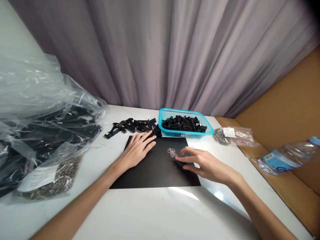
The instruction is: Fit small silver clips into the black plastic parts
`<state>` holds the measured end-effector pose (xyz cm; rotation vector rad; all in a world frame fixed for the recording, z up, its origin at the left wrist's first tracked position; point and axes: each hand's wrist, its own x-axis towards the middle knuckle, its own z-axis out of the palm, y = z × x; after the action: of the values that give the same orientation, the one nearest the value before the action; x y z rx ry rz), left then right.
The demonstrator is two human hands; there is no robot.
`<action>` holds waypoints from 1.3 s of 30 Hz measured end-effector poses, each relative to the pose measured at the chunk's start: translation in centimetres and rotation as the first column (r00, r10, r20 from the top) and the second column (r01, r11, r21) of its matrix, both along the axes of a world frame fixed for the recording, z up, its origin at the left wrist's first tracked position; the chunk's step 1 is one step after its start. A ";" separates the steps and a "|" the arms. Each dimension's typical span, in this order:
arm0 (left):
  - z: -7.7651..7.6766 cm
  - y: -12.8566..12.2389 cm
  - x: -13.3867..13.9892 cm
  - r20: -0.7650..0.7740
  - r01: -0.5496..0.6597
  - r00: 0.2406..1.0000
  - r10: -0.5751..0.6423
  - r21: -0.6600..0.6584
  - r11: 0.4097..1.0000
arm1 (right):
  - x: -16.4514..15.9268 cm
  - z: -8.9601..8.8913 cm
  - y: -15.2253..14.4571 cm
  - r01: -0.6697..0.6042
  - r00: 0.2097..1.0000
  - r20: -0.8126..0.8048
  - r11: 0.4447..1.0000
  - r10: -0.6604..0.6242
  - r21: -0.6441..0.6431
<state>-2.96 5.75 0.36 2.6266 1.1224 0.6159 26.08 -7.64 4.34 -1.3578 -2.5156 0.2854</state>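
My left hand (138, 149) rests palm down with its fingers spread on the upper left of a black mat (155, 175). Its fingertips reach the near edge of a heap of black plastic parts (143, 125). Over the mat's right side is my right hand (203, 162), thumb and fingers bent but apart. The index fingertip is at the edge of a small pile of shiny metal pieces (172, 152), too small to name. Between thumb and index finger it is dark; I see no held part there.
Behind the mat stands a blue plastic basket (211, 130) full of black parts. Clear bags (75, 96) of black parts and a labelled bag of metal pieces (66, 176) lie left. Another small bag (222, 136), cardboard (282, 110) and a water bottle (287, 160) are right.
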 end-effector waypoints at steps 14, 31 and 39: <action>-0.2 -0.1 0.1 0.052 0.007 0.999 -0.016 0.166 0.986 | -2.2 -2.2 -0.6 -0.045 0.992 0.129 0.968 0.013 0.246; -1.7 0.8 -0.1 0.111 0.120 0.980 -0.166 0.337 0.934 | -1.2 -4.6 1.1 0.288 0.938 -0.244 0.945 -0.245 0.157; 0.5 -2.1 0.9 0.253 0.118 0.954 -0.162 0.181 0.976 | -1.3 -4.6 1.0 0.296 0.925 -0.272 0.952 -0.265 0.081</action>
<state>-2.09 3.64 0.87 2.6239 0.8287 1.0348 24.83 -6.59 -0.30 -1.5024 -2.0610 0.2286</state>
